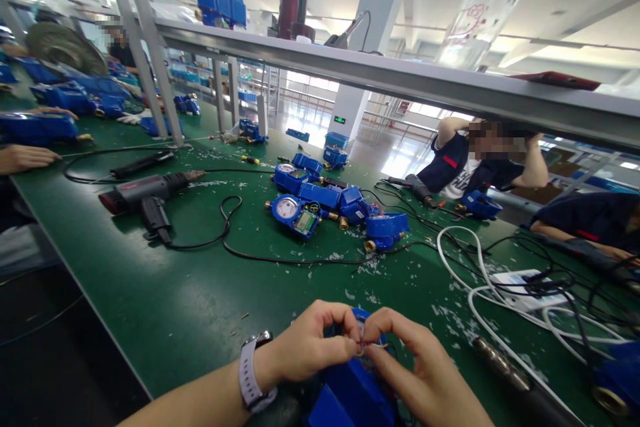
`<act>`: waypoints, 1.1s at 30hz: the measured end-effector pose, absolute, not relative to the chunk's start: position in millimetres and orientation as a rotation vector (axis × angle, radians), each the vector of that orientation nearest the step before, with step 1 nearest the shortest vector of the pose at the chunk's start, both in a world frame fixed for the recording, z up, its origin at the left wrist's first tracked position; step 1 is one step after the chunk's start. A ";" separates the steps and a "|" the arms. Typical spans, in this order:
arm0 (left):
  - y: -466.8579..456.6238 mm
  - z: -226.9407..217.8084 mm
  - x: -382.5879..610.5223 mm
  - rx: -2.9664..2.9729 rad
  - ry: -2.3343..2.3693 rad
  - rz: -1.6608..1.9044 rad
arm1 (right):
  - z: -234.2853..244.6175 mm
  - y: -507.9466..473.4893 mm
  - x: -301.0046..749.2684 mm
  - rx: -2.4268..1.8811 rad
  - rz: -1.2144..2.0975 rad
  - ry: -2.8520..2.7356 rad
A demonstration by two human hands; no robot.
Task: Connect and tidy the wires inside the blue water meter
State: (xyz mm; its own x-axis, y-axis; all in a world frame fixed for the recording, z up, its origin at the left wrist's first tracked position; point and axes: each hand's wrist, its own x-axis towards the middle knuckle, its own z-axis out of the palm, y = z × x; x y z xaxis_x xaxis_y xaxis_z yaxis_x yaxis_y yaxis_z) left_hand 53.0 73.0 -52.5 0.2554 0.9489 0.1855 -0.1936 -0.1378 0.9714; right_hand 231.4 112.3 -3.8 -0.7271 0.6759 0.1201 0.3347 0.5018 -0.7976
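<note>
**Left hand:** The person's left hand, a white-strapped smartwatch on its wrist, reaches in from the lower centre of the frame.

**Right hand:** The right hand comes up from the bottom edge and meets the left above the housing.

**Fingers:** The fingers of both hands curl closed, tip to tip, pinching thin wire ends at centre bottom; the wires are too small to make out clearly.

**Housing:** A blue plastic meter housing sits directly beneath the hands at the bottom of the frame, partly hidden by them and cut off by the edge.

**Lie:** Its long axis appears to run away from the wearer, from the bottom edge toward the pinch; both hands sit about equally close, and its exact facing cannot be told.

**Table:** A green-topped work table runs across the frame, scattered with white plastic shavings.

**Centre:** Blue water meters with round dials lie in a loose heap, a black-and-grey heat gun to their left.

**Right side:** White cables tangle around a white power strip.

**Co-workers:** A seated co-worker at right raises both arms behind the head; another person's hand rests at far left.
</note>
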 end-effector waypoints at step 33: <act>69.3 -59.1 51.1 1.586 1.110 1.193 | -25.3 117.8 223.5 -0.772 1.353 -2.100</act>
State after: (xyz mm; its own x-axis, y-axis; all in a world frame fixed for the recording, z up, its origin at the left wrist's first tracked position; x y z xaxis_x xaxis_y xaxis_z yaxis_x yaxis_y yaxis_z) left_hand 51.1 69.3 -59.1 0.1546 0.9607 0.2304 0.1606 -0.2546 0.9536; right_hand 223.5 117.8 -25.3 -0.7017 0.7024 0.1196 0.1815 0.3386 -0.9233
